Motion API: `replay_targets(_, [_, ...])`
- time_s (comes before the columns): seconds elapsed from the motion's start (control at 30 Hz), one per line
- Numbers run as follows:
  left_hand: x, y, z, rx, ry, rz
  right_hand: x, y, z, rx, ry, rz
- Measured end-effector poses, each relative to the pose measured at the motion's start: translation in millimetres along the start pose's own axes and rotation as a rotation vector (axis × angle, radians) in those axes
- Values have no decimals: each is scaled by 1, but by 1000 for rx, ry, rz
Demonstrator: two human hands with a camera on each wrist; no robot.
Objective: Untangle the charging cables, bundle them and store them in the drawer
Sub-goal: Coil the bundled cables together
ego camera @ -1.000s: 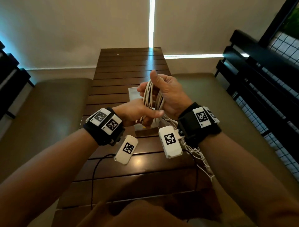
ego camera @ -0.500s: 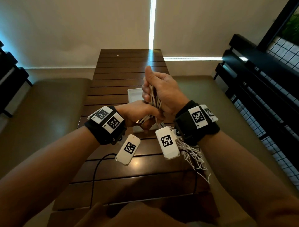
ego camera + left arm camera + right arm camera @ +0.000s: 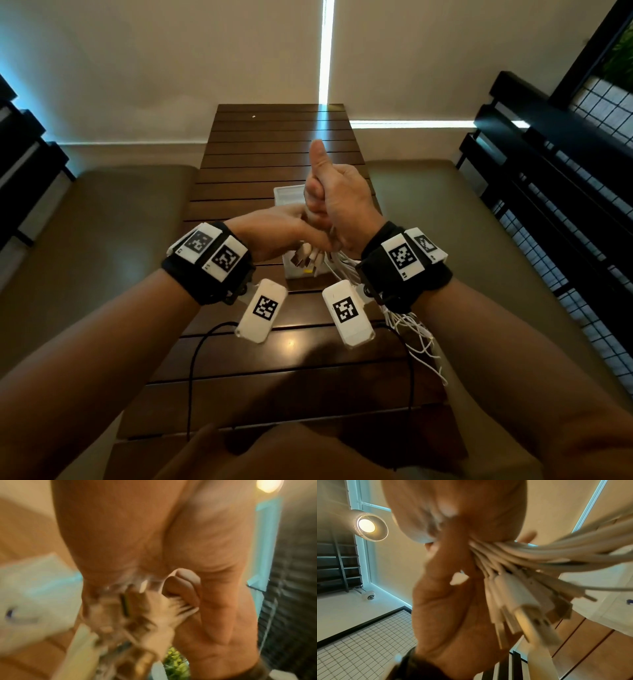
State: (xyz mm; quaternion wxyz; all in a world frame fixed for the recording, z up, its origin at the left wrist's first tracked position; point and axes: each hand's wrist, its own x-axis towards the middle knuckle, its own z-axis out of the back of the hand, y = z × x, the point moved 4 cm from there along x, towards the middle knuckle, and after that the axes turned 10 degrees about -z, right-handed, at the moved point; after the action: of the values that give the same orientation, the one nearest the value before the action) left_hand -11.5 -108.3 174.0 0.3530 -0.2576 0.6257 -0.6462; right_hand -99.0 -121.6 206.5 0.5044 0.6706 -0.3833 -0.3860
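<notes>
**Gripping the cable bunch above the table**

Holding my right hand (image 3: pixel 337 202) upright over the middle of the slatted table (image 3: pixel 281 137), I have its fingers curled tightly round the white charging cables (image 3: pixel 313 258), thumb pointing up toward 12 o'clock. The bunch runs through the fist; its plug ends fan out below the hand, toward 6 o'clock, and the thin loose lengths (image 3: pixel 416 337) trail past my right wrist toward 5 o'clock, hanging off the table's edge.

From the right wrist view the cables (image 3: pixel 530 561) leave the fist (image 3: pixel 453 601) as a dense sheaf, the connectors (image 3: pixel 518 601) splayed just beside the palm.

My left hand (image 3: pixel 274 233) comes in from 9 o'clock and meets the right hand at the base of the fist, touching it. Its fingers (image 3: pixel 318 241) lie against the bunch just above the plugs; the left wrist view is blurred, and I cannot tell whether they pinch the cables (image 3: pixel 159 609) or merely press on them.

A white tray-like box (image 3: pixel 286 197) sits on the table behind both hands, at 12 o'clock from them, partly hidden. Two thin black cords (image 3: pixel 191 377) loop across the near slats at 6 o'clock.
</notes>
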Motion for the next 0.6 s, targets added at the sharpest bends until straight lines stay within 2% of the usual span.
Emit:
replay_targets(0.07, [0,-3,-10,-210,8,-41,0,0,-2,15,12,16])
replay_targets(0.1, [1,-1,-13,-243,-6,-46,0,0,-2,27,11,17])
replay_targets(0.3, [9,6,-18,-268,-115,-36,1,3,4,96,-51,20])
replay_targets(0.37, [10,4,-22,-282,-123,-31,3,7,6,14,-99,69])
replay_targets(0.47, [12,4,-28,-317,-161,57,1,8,13,-62,-150,169])
replay_targets(0.6, [8,9,-22,-327,-243,112,11,-16,35,-91,-55,90])
